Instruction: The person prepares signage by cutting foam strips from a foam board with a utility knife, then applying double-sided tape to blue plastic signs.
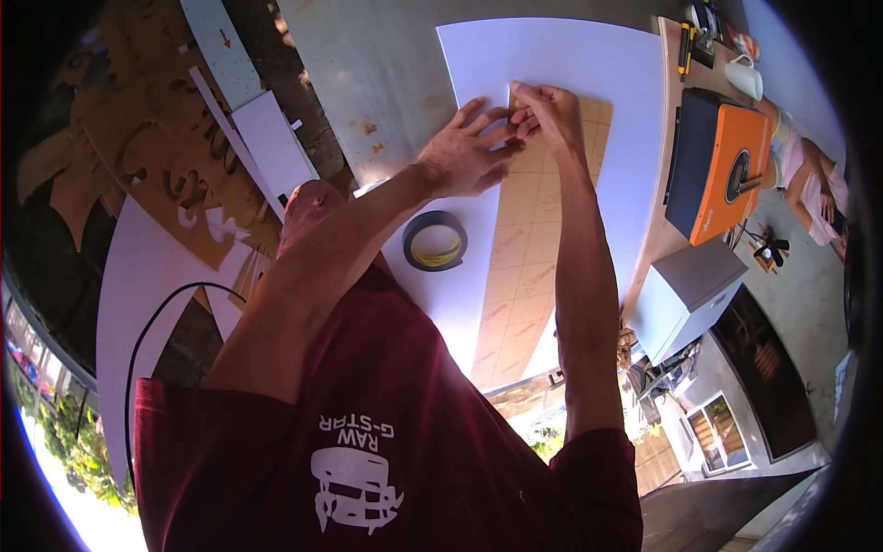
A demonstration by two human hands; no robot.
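1. The far-left corner of a long, rectangular sheet faced in tan paper with a printed grid and red lettering (529,248) is met by the fingertips of the bare right hand (549,115); these are bent and drawn together, but whether anything is pinched between them cannot be told.
2. The bare left hand (469,152) is held with its fingers spread apart, the tips reaching the sheet's left edge, right beside the right hand's fingers.
3. The tan sheet is carried by a broad, smooth white board (635,74), laid lengthwise from below the board's far edge towards its near edge.
4. Left of the sheet, near the board's left edge, a round roll of dark grey tape with a yellowish inside (411,241) is seen lying flat.
5. Past the board's right edge, a boxy orange-and-black machine (731,170) is supported by a pale wooden bench (674,83); at the bench's far end, a yellow-and-black cutter knife (685,51) and a white mug (745,78) are placed.
6. Beyond the bench, a seated person (809,179) is partly seen.
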